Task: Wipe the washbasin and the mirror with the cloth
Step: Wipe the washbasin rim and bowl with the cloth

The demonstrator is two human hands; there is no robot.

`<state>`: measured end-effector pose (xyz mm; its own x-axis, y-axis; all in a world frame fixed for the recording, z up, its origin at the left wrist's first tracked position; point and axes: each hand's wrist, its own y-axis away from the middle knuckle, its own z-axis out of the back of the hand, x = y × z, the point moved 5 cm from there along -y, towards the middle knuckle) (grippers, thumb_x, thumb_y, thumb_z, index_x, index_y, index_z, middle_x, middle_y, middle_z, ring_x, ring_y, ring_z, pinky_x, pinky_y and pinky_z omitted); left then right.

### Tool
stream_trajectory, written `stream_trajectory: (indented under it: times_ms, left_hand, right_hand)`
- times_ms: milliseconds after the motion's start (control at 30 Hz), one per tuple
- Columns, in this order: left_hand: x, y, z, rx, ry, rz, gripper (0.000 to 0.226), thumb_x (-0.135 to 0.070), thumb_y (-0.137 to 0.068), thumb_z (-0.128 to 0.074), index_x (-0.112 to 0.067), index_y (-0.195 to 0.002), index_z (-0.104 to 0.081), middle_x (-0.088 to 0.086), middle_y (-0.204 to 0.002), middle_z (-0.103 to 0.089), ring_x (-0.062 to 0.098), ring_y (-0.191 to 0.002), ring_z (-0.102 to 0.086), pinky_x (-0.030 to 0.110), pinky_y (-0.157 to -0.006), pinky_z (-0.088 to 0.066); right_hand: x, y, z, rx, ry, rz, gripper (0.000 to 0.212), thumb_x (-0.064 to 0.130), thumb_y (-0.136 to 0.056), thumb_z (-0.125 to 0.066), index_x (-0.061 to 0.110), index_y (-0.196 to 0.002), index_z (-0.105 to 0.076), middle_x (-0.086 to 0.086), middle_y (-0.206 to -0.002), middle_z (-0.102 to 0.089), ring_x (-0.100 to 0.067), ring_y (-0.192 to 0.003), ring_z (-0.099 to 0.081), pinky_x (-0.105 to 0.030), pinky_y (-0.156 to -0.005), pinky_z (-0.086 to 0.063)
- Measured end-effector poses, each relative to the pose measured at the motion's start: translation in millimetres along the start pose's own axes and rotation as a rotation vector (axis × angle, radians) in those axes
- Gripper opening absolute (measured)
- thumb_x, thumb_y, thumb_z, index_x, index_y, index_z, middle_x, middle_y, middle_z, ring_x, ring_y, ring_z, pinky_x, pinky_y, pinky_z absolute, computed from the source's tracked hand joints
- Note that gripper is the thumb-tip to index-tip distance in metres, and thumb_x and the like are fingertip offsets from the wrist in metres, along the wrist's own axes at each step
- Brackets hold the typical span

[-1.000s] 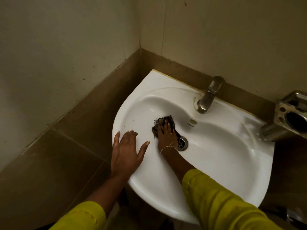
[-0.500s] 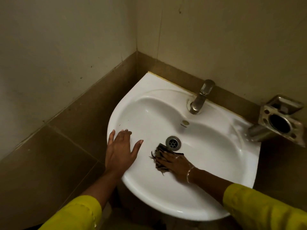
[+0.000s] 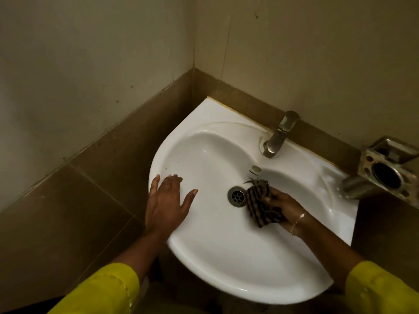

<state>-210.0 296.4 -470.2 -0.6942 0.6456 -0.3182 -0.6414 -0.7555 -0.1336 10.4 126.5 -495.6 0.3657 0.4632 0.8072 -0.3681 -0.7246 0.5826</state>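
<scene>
Cloth has moved again. Half a second back it was on the bowl's near side, in front of the drain. Now it sits just right of the drain, on the bowl floor. Before that it was at the far left of the drain. So the stroke is circling the drain, and I'd judge the bowl wipe mid-way.

Right hand: fingers curled round the bunched cloth, which sticks out past the fingertips toward the drain.

Left hand unchanged: flat, fingers spread, holding nothing, resting on the left rim of the washbasin.

Area round the tap likely still to do. Mirror not in view.
</scene>
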Motion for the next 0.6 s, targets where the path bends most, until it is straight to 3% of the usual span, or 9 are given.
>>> stream_trajectory:
  times_ms: [67,133,200,267,333,433,500,533,600]
  left_hand:
    - [0,0,1,-0.009,-0.003,0.0,0.075,-0.06,-0.091,-0.017,-0.002,-0.104,-0.063,0.014,-0.106,-0.068,0.024,-0.105,-0.063,0.039,-0.108,-0.021]
    - [0,0,1,-0.006,-0.003,0.004,0.074,-0.059,-0.092,-0.018,-0.002,-0.103,-0.063,0.014,-0.106,-0.068,0.023,-0.104,-0.063,0.038,-0.108,-0.021]
    - [0,0,2,-0.003,-0.004,0.008,0.073,-0.059,-0.092,-0.019,-0.002,-0.103,-0.063,0.014,-0.106,-0.068,0.023,-0.104,-0.063,0.038,-0.108,-0.021]
    - [-1,0,2,-0.004,-0.005,0.008,0.072,-0.058,-0.092,-0.019,-0.002,-0.104,-0.063,0.014,-0.105,-0.068,0.023,-0.103,-0.063,0.038,-0.108,-0.021]
    - [-1,0,1,-0.002,-0.01,0.004,0.072,-0.058,-0.092,-0.018,-0.002,-0.104,-0.063,0.013,-0.105,-0.068,0.023,-0.103,-0.063,0.039,-0.107,-0.022]
    - [0,0,1,0.004,-0.027,-0.001,0.072,-0.058,-0.092,-0.016,-0.003,-0.105,-0.062,0.013,-0.106,-0.068,0.023,-0.104,-0.063,0.038,-0.108,-0.021]
    - [-1,0,1,0.01,-0.031,-0.003,0.072,-0.057,-0.092,-0.016,-0.003,-0.105,-0.063,0.013,-0.107,-0.068,0.022,-0.105,-0.063,0.038,-0.108,-0.021]
    - [0,0,1,0.01,-0.028,-0.002,0.072,-0.057,-0.093,-0.016,-0.004,-0.105,-0.063,0.013,-0.107,-0.068,0.022,-0.105,-0.062,0.038,-0.108,-0.021]
    - [1,0,0,0.004,-0.028,0.0,0.072,-0.056,-0.093,-0.016,-0.004,-0.105,-0.063,0.013,-0.107,-0.068,0.023,-0.106,-0.062,0.038,-0.108,-0.022]
  right_hand:
    - [0,10,-12,0.101,-0.385,-0.047,0.062,0.017,-0.056,-0.082,0.006,-0.113,-0.06,-0.014,-0.1,-0.068,-0.026,-0.088,-0.067,-0.034,-0.076,-0.055]
    - [4,15,-29,0.139,-0.482,-0.049,0.075,0.024,-0.039,-0.09,0.007,-0.108,-0.064,-0.015,-0.105,-0.069,-0.027,-0.093,-0.068,-0.035,-0.075,-0.057]
    - [16,8,-44,0.118,-0.396,-0.018,0.071,0.011,-0.056,-0.083,0.008,-0.121,-0.057,-0.014,-0.111,-0.067,-0.028,-0.1,-0.065,-0.038,-0.078,-0.056]
    - [40,-3,-48,-0.033,-0.165,0.157,0.06,-0.01,-0.076,-0.06,0.007,-0.133,-0.046,-0.012,-0.119,-0.062,-0.03,-0.109,-0.059,-0.044,-0.089,-0.051]
    - [84,-10,-60,-0.187,0.386,0.602,0.059,-0.017,-0.083,-0.047,0.006,-0.137,-0.04,-0.013,-0.13,-0.055,-0.03,-0.122,-0.05,-0.043,-0.102,-0.042]
    - [102,-36,-90,-0.206,1.497,1.222,0.059,-0.013,-0.072,-0.041,0.004,-0.128,-0.052,-0.014,-0.127,-0.059,-0.03,-0.119,-0.055,-0.048,-0.097,-0.043]
    - [88,-63,-92,-0.148,2.009,1.229,0.046,0.007,-0.076,-0.046,0.011,-0.119,-0.062,-0.008,-0.124,-0.063,-0.026,-0.116,-0.057,-0.046,-0.098,-0.043]
    - [81,-75,-92,-0.095,2.203,1.122,0.044,0.015,-0.078,-0.051,0.014,-0.122,-0.061,-0.005,-0.128,-0.06,-0.024,-0.121,-0.054,-0.044,-0.104,-0.037]
    - [60,-91,-80,0.034,2.492,0.882,0.05,0.023,-0.092,-0.044,0.012,-0.14,-0.038,-0.008,-0.148,-0.037,-0.026,-0.139,-0.028,-0.043,-0.114,-0.007]
